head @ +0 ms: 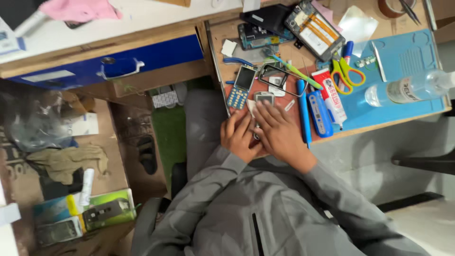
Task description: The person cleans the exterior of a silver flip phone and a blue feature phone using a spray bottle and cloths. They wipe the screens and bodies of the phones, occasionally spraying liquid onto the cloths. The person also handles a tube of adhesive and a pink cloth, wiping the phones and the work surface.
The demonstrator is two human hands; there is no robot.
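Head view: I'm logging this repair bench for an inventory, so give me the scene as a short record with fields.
setting: cluttered wooden desk with a blue work mat
left hand: resting on the desk edge, fingers curled, grip cannot be told
right hand: laid flat over small parts, palm down
under the hands: a small part, mostly hidden
nearby: keypad phone, phone frame, scissors, glue tube, clear bottle
left of the desk: blue drawer

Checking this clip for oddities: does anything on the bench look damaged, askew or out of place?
Yes. A phone with its back off lies askew at the desk's far edge, and an empty phone frame sits apart. Both hands press on a small part. Nothing looks spilled.
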